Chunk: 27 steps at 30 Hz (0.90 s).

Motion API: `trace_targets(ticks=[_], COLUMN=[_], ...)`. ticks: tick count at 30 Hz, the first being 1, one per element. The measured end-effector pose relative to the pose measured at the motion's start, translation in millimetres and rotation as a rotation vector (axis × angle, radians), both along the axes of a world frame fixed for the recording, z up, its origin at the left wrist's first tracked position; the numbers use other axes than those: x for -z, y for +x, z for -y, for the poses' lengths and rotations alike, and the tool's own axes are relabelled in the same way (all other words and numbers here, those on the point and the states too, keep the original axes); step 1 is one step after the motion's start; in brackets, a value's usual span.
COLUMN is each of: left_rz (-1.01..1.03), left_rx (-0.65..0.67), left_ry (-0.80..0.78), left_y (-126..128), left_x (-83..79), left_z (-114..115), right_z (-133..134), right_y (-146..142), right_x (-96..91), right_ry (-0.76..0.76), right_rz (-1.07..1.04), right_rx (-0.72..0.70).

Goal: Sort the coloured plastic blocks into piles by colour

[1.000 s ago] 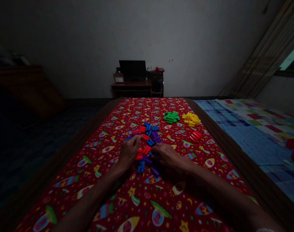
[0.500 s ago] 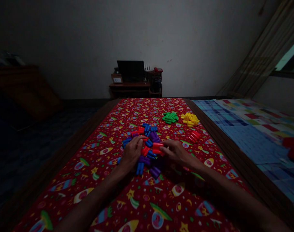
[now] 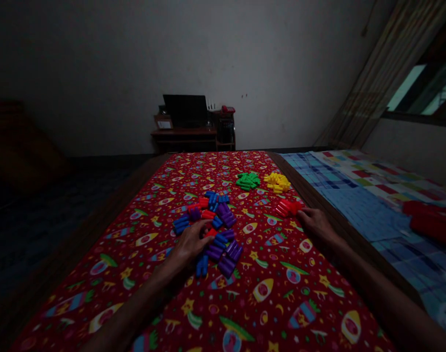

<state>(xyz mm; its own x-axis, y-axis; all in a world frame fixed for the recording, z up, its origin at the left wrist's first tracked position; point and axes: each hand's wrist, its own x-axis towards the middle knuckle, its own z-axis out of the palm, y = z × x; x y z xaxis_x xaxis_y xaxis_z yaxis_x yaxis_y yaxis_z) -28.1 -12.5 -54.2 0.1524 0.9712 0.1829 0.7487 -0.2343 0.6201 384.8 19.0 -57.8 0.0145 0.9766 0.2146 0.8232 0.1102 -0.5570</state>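
Observation:
A mixed pile of ridged plastic toy blocks, with blue blocks [image 3: 181,224], purple blocks [image 3: 226,215] and a few red ones, lies on the red patterned cloth [image 3: 259,313]. My left hand [image 3: 191,242] is at the pile's near left side, thumb and fingers closed about a red toy block [image 3: 210,233]. Far to the right, my right hand [image 3: 316,222] pinches the edge of another red toy block [image 3: 296,207]. That block sits against a small group of red blocks [image 3: 282,208] on the cloth.
Green blocks [image 3: 248,181] and yellow blocks [image 3: 277,182] form separate heaps farther back. A bed with a blue checked cover [image 3: 325,181] adjoins the table's right side. Behind stands a desk [image 3: 184,133] with a monitor [image 3: 186,110].
My right hand has carried a red block from the mixed pile rightward to the red group. My left hand has lowered slightly at the pile. The view has turned a little right.

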Motion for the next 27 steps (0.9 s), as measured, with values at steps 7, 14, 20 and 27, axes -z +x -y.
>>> trace_targets(ticks=[7, 14, 20, 27], left_rz=[0.259, 0.44, 0.353, 0.204], left_rx=[-0.084, 0.007, 0.148, 0.085], left_ry=[-0.009, 0.006, 0.089, 0.21], left_y=[-9, 10, 36, -1], left_x=[-14.3, -23.9, -26.8, -36.3], left_z=[-3, 10, 35, 5], right_z=[1, 20, 46, 5], right_y=[-2, -75, -169, -102], right_x=[-17.0, -56.3, -48.9, -59.2], right_ry=[0.02, 0.272, 0.129, 0.338], right_rz=[0.373, -0.057, -0.17, -0.064], right_rx=[0.1, -0.268, -0.784, -0.405])
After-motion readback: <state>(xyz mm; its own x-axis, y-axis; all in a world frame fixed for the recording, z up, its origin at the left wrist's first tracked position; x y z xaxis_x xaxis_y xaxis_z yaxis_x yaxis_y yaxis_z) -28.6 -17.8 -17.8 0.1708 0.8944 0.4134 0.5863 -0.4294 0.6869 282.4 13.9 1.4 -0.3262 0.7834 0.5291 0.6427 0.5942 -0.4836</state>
